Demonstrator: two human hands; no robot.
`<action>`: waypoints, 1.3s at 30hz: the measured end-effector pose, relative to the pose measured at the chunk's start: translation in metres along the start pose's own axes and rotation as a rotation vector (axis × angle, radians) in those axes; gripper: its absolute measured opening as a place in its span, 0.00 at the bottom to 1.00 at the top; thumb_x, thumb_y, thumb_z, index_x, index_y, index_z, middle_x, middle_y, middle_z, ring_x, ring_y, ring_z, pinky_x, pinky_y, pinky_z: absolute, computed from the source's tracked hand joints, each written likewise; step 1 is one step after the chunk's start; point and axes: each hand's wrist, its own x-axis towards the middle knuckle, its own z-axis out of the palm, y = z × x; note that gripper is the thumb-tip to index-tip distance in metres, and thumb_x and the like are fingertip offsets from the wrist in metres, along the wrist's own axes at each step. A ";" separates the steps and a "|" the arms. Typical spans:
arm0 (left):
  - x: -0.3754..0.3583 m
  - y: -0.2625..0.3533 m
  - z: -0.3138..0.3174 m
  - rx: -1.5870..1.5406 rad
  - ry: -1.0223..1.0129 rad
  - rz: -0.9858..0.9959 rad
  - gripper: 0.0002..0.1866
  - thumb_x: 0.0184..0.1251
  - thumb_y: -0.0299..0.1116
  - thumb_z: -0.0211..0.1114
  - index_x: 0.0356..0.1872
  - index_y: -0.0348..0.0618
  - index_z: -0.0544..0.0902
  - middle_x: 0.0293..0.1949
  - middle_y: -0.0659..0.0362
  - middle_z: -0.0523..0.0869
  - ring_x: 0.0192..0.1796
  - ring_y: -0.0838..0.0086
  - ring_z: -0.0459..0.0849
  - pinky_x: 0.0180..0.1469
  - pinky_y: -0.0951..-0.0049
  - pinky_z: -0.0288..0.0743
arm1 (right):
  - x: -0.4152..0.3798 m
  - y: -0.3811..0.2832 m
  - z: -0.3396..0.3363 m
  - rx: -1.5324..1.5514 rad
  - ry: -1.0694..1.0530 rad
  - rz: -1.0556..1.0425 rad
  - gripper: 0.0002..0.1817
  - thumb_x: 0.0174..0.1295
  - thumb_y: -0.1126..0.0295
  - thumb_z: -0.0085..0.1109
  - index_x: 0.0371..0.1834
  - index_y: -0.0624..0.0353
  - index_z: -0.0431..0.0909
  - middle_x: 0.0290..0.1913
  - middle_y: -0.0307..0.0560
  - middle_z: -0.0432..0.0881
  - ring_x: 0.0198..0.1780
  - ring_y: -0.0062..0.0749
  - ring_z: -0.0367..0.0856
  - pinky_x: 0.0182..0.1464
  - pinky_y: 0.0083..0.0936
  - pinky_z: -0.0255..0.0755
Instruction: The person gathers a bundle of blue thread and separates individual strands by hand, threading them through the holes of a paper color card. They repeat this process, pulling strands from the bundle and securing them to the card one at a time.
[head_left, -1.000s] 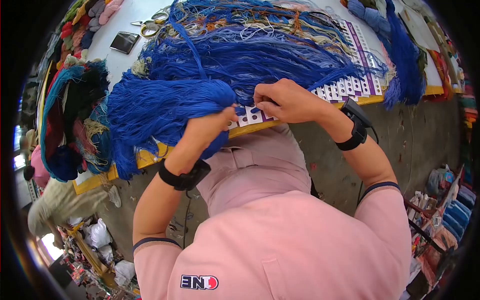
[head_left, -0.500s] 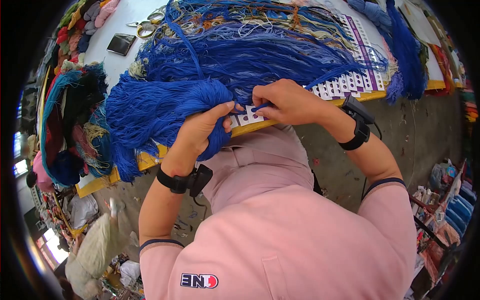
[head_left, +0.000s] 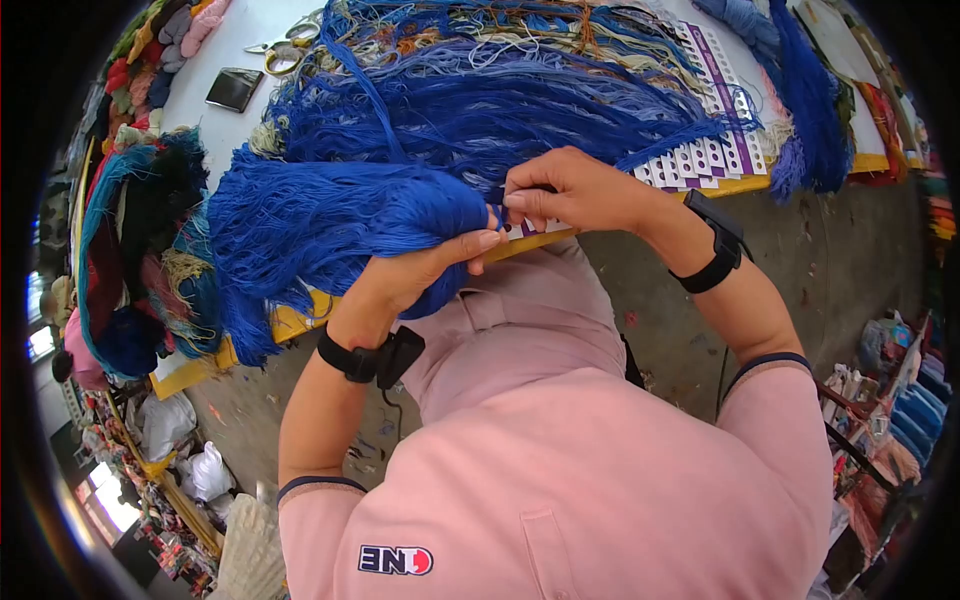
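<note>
My left hand [head_left: 425,268] is closed around the near end of a thick bundle of bright blue thread [head_left: 330,205], thumb stretched to the right along it. My right hand [head_left: 570,190] meets it there, thumb and forefinger pinching a strand of blue thread [head_left: 503,213] that is mostly hidden by the fingers. Beneath the fingertips, the edge of a white punched card [head_left: 527,229] shows. Behind both hands, more blue threads [head_left: 480,125] lie spread over the table, running across a row of white and purple punched cards [head_left: 705,160].
Scissors [head_left: 283,62] and a dark phone-like slab [head_left: 235,89] rest on the white table [head_left: 205,125]. Coloured yarn [head_left: 150,230] hangs at the left corner, and blue skeins [head_left: 815,110] drape over the right. The table has a yellow edge [head_left: 290,322]. Someone in pale clothing [head_left: 250,550] is at lower left.
My left hand has shifted slightly right and closer to the right hand, its thumb now flatter. My right hand has risen a little. The person at lower left has moved down the view.
</note>
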 end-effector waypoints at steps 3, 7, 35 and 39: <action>0.006 -0.001 -0.004 -0.039 0.093 -0.045 0.07 0.63 0.29 0.71 0.39 0.39 0.85 0.28 0.63 0.82 0.27 0.80 0.78 0.31 0.80 0.72 | 0.002 0.006 0.004 -0.301 -0.019 -0.126 0.12 0.63 0.63 0.58 0.27 0.59 0.80 0.23 0.46 0.84 0.29 0.44 0.82 0.35 0.37 0.72; -0.021 0.033 -0.082 -0.325 0.285 -0.144 0.07 0.64 0.27 0.69 0.39 0.34 0.84 0.28 0.61 0.81 0.25 0.81 0.75 0.29 0.80 0.70 | 0.001 0.005 0.005 -0.405 -0.021 -0.124 0.12 0.62 0.64 0.59 0.25 0.59 0.81 0.21 0.43 0.83 0.28 0.43 0.82 0.34 0.38 0.72; -0.008 -0.013 -0.023 -0.870 0.066 -0.016 0.22 0.73 0.32 0.58 0.62 0.28 0.73 0.56 0.48 0.81 0.52 0.65 0.84 0.56 0.69 0.80 | 0.040 -0.028 0.070 0.709 0.227 0.184 0.06 0.66 0.71 0.61 0.40 0.61 0.78 0.28 0.37 0.79 0.21 0.12 0.67 0.22 0.10 0.57; -0.010 -0.005 -0.019 -0.866 0.201 -0.028 0.21 0.70 0.28 0.61 0.60 0.28 0.74 0.51 0.49 0.83 0.48 0.67 0.86 0.53 0.70 0.81 | 0.036 -0.027 0.072 0.722 0.276 0.135 0.05 0.67 0.71 0.61 0.39 0.60 0.79 0.29 0.37 0.79 0.25 0.12 0.69 0.25 0.11 0.60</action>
